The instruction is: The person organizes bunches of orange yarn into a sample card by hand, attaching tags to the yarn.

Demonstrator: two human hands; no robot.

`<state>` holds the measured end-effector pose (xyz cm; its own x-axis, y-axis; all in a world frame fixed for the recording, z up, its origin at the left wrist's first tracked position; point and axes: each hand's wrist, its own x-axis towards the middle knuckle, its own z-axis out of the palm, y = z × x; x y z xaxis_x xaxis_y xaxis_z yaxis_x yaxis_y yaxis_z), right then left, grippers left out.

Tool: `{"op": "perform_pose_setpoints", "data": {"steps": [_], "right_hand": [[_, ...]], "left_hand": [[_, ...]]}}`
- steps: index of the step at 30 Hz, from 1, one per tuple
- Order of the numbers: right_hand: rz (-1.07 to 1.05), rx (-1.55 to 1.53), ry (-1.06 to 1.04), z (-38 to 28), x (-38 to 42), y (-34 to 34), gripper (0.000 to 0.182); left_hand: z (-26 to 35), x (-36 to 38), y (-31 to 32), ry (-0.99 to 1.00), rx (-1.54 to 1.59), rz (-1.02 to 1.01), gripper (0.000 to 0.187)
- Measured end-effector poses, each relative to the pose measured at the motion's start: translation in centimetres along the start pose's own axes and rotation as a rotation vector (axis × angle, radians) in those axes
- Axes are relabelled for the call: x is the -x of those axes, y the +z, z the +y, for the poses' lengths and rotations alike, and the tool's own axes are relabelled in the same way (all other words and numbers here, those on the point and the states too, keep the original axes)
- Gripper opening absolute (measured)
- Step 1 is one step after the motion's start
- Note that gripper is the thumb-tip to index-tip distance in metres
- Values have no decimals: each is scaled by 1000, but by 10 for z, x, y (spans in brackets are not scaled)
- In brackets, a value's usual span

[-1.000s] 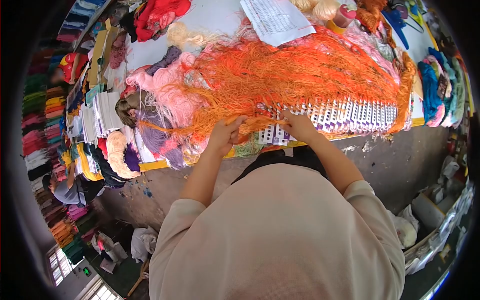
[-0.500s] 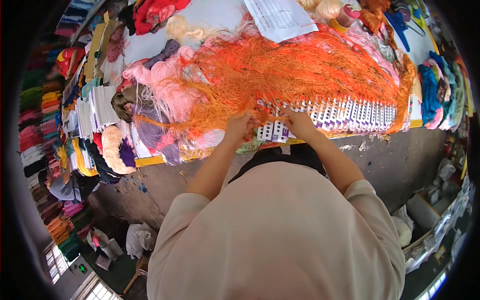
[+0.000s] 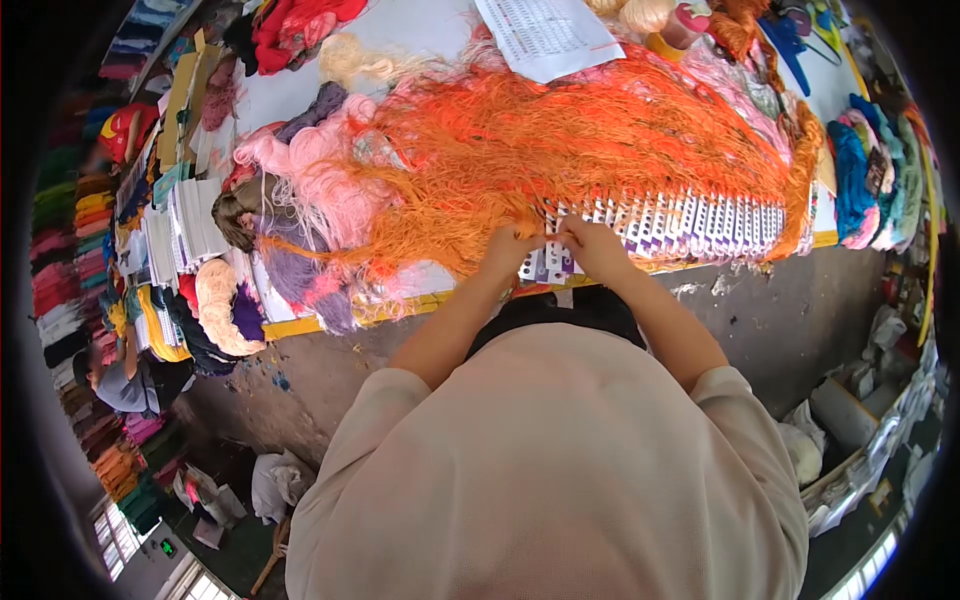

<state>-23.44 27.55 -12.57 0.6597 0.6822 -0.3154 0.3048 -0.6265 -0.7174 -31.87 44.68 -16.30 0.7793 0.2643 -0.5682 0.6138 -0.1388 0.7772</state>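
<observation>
A wide heap of loose orange thread (image 3: pixel 600 130) lies on the table in front of me. Along its near edge runs a row of white cards with punched holes (image 3: pixel 700 228), the thread spreading out behind them. My left hand (image 3: pixel 510 250) is closed at the heap's lower end, with orange thread at its fingers. Close beside it, my right hand (image 3: pixel 598 250) is pinched over the left end of the card row. The two sets of fingertips nearly meet; whatever sits in the right fingertips is too small to make out.
A printed sheet (image 3: pixel 548 38) lies behind the thread. Pink yarn (image 3: pixel 325 170) and purple yarn (image 3: pixel 290 250) sit to the left, near stacked white cards (image 3: pixel 195 225). Blue yarn skeins (image 3: pixel 853 180) hang at the right. Another person (image 3: pixel 125 385) is at the far left.
My left hand has moved right, close to my right hand, which stays almost in place. The orange thread by the left hand has shifted along with it. The view has moved slightly.
</observation>
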Motion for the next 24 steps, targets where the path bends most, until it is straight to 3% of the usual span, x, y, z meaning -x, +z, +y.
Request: {"op": "perform_pose_setpoints", "data": {"steps": [2, 3, 6, 12, 16, 21, 24], "right_hand": [[104, -78, 71, 6, 7, -8, 17], [128, -146, 94, 13, 11, -13, 17], [309, -242, 155, 33, 27, -32, 14], [471, -493, 437, 94, 58, -75, 16], [526, -536, 460, 109, 68, -85, 15], [524, -575, 454, 112, 70, -84, 14], [535, -530, 454, 106, 69, -86, 17]], "left_hand": [[25, 11, -5, -378, 718, -13, 14], [30, 12, -20, -454, 727, -168, 10], [-7, -4, -33, -508, 997, -156, 8], [-19, -6, -56, -440, 1201, -105, 3], [-21, -7, -58, -462, 1205, -132, 7], [-21, -2, -54, -324, 863, -116, 10], [-19, 2, -56, -290, 838, -138, 15]]}}
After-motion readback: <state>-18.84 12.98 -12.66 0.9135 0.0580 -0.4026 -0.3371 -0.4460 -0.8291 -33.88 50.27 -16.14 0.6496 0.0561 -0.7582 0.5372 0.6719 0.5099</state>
